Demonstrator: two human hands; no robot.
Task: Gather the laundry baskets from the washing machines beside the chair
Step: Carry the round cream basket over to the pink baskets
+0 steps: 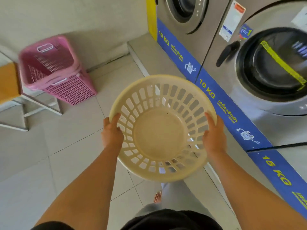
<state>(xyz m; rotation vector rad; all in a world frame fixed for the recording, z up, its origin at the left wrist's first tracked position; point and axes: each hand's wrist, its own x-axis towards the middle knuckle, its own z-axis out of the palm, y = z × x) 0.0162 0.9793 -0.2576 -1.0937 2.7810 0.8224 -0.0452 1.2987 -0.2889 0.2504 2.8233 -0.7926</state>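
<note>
I hold a round cream plastic laundry basket (160, 135) in front of me above the tiled floor, tilted so its empty inside faces me. My left hand (111, 132) grips its left rim and my right hand (214, 136) grips its right rim. A tall pink rectangular laundry basket (54, 70), which looks like two nested together, stands on the floor at the upper left, against the wall and next to a chair (10, 83) with an orange seat and white metal legs.
A row of steel front-loading washing machines (265, 77) on a raised step with a blue band marked 10 KG and 15 KG runs along the right. The nearest door is closed, with a yellow strip behind its glass. My bare foot (157, 197) shows below the basket.
</note>
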